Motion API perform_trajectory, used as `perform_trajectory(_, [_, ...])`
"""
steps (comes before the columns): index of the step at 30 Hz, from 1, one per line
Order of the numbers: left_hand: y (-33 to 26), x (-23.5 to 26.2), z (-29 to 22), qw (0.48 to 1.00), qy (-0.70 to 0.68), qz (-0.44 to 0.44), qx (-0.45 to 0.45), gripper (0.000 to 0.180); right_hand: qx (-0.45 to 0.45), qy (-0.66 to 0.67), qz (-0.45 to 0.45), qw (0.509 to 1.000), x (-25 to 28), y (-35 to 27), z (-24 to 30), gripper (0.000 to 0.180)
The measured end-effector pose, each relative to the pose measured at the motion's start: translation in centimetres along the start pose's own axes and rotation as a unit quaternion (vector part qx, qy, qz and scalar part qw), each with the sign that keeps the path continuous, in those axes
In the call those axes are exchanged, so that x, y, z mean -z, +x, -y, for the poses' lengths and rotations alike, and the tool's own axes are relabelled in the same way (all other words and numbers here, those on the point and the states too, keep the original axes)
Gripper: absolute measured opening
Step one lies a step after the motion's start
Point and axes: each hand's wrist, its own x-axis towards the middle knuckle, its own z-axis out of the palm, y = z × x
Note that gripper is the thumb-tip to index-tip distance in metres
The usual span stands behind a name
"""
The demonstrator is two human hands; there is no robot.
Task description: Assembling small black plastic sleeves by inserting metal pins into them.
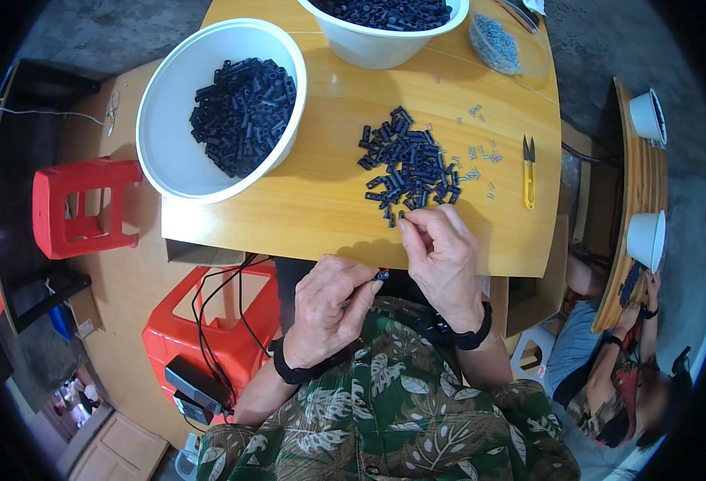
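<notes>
Near the table's front edge my left hand [330, 305] is closed, thumb and fingers pinching a small black plastic tube [382, 275] whose end points right. My right hand [443, 247] is closed in a pinch just above the table, at the near side of a pile of black plastic tubes [407, 164]. Something tiny and dark shows at its fingertips, too small to name. Small silvery metal pins [475, 152] lie scattered beside the pile. Farther right rests a pair of yellow-handled thread snips [528, 172] with dark blades pointing away.
A white tub [156, 120] of black tubes stands at left, with a second white tub [369, 50] behind. A clear container [495, 44] of metal pins sits far right. Red stools [88, 212] and black cables are at left. Another person [601, 385] works at a wooden table on the right.
</notes>
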Motion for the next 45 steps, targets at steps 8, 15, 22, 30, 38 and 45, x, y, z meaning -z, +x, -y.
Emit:
perform_trajectory(8, [-0.1, -0.2, -0.1, 1.0, 0.005, 0.003, -0.004, 0.019, 0.062, -0.084, 0.003, 0.995, 0.1, 0.0, 0.1, 0.012])
perform_trajectory(15, [0.1, -0.3, -0.7, 1.0, 0.005, 0.004, -0.006, 0.019, -0.049, 0.093, 0.045, 0.993, 2.2, -1.4, 0.9, 0.008])
perform_trajectory(22, [0.3, -0.7, -1.0, 0.999, -0.032, 0.013, -0.033, 0.021, -0.196, 0.454, 0.146, 0.857, 4.5, -2.1, 1.4, 0.008])
perform_trajectory(30, [0.3, -0.7, -1.7, 0.999, -0.028, 0.026, -0.024, 0.021, -0.201, 0.483, 0.157, 0.837, 4.6, -2.1, 0.8, 0.013])
perform_trajectory(38, [0.2, -0.8, -1.7, 0.999, -0.025, 0.017, -0.027, 0.022, -0.204, 0.471, 0.186, 0.837, 5.2, -2.5, 0.6, 0.013])
perform_trajectory(45, [0.3, -0.6, -1.7, 0.999, -0.021, 0.025, -0.032, 0.02, -0.174, 0.433, 0.179, 0.866, 5.7, -2.4, 1.4, 0.016])
